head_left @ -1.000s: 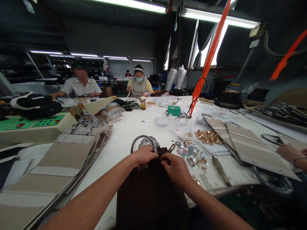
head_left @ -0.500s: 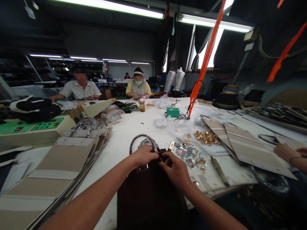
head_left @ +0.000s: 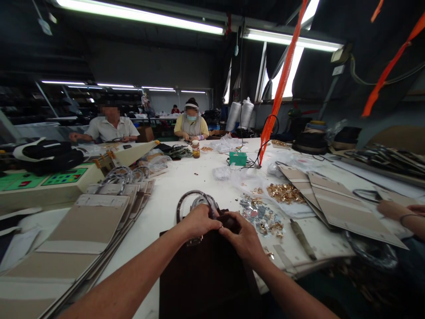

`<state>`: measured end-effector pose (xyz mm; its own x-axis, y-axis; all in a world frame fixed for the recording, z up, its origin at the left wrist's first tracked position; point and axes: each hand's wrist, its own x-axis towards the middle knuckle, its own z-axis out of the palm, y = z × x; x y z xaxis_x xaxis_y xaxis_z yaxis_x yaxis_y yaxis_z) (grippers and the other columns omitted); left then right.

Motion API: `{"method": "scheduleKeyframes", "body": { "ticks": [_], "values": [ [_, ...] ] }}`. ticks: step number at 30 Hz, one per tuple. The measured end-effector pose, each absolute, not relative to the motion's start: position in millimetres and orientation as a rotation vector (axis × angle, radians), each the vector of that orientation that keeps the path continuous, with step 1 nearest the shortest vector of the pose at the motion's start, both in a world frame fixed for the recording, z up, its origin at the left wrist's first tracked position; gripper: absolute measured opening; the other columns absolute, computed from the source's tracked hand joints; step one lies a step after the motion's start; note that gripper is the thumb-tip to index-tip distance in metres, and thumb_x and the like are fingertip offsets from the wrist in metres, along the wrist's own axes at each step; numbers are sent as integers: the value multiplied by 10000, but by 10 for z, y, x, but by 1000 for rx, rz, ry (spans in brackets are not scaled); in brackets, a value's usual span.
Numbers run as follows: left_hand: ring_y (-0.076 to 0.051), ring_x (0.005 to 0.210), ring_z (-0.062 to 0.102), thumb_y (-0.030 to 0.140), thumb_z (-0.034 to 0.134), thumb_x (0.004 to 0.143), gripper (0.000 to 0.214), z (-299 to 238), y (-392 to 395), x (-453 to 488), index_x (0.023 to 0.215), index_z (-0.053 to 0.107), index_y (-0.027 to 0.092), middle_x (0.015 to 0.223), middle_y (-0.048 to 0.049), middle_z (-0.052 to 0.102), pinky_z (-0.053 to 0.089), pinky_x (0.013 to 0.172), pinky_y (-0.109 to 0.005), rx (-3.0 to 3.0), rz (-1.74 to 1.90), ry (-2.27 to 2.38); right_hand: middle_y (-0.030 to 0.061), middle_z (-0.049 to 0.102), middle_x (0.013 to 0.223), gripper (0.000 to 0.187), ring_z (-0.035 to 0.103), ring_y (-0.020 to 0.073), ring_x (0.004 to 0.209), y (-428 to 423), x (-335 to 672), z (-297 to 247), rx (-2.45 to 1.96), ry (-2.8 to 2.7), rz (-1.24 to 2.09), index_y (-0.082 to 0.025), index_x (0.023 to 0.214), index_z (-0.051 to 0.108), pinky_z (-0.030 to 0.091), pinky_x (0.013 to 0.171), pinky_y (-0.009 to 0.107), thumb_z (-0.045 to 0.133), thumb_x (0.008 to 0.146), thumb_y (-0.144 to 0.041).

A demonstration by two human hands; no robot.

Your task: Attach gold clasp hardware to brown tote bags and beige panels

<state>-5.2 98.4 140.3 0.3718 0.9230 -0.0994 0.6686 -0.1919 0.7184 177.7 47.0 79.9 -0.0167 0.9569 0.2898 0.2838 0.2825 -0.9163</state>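
A dark brown handbag lies in front of me, with a curved handle wrapped in clear film at its far end. My left hand is closed at the bag's top edge, thumb pointing right. Beside it my right hand pinches a dark strap at the same edge. The two thumbs nearly meet, and what lies between the fingertips is mostly hidden. Under my left hand a metal fitting shows on the bag.
Right of the bag lie loose metal pieces, a pile of gold fittings and a wrapped-handle tool. Beige panels are stacked left and right. A co-worker's hand is at far right; two people sit across the white table.
The gold metal tab that stuck up beyond my right fingers is out of sight. My right fingers have curled further over the strap. The view has shifted slightly.
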Motion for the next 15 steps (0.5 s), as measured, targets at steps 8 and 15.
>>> {"method": "scheduleKeyframes", "body": {
  "ticks": [8, 15],
  "values": [
    [-278, 973, 694, 430, 632, 870, 310, 1674, 646, -113, 1054, 765, 219, 1009, -77, 765, 503, 909, -367, 2167, 521, 1388, 25, 764, 1048, 389, 701, 244, 963, 504, 1852, 709, -1112, -1444, 956, -241, 1159, 684, 553, 887, 353, 764, 802, -374],
    [-332, 1259, 606, 546, 709, 817, 625, 922, -489, -709, 1376, 549, 317, 1446, -78, 573, 473, 1126, -495, 1779, 1513, 1886, 20, 758, 954, 405, 703, 234, 889, 491, 1995, 759, -1109, -1359, 1034, -231, 1138, 689, 553, 822, 343, 791, 784, -398]
  ]
}}
